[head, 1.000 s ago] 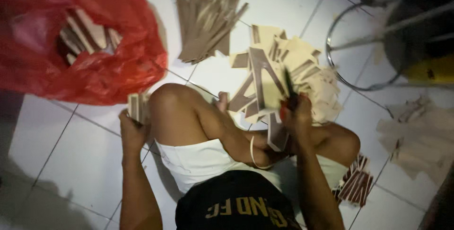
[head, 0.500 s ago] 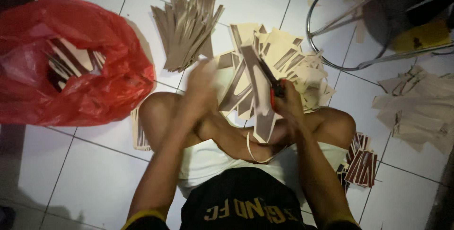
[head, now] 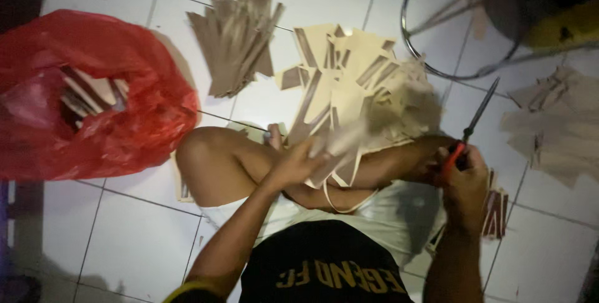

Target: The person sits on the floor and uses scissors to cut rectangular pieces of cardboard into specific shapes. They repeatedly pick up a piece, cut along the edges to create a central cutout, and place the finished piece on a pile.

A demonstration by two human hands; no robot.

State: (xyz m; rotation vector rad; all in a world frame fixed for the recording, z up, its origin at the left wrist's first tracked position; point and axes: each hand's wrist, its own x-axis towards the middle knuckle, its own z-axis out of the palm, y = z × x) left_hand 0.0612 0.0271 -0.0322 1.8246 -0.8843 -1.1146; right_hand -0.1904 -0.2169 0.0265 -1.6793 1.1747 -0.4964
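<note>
The left hand [head: 298,164] is closed on the lower edge of a cream cardboard piece [head: 349,134] with brown strips; motion blur smears that piece, so its outline and the exact finger placement cannot be made out. The left forearm rises from the bottom of the view and crosses over the bent knee [head: 209,156] of the seated person. The right hand [head: 465,175] is wrapped around the red handles of a pair of scissors [head: 471,125], whose dark blades point up and to the right, clear of the cardboard; whether the blades are parted or together cannot be told. The right forearm comes up from the lower edge, wrist roughly straight. The held piece sits over the crossed legs, merging at its top with a heap of similar cream cut-outs [head: 355,72] on the white tiled floor [head: 125,240]. A fanned stack of brown strips [head: 237,35] lies beyond, well apart from the hands. A red plastic bag [head: 106,128] with more strips inside stands at the left, near the knee. A small bundle of striped pieces [head: 496,212] is partly hidden behind the right arm. At upper right a metal ring frame [head: 437,47] is cut off by the edge, and pale scraps [head: 555,122] at right are dim and indistinct.
</note>
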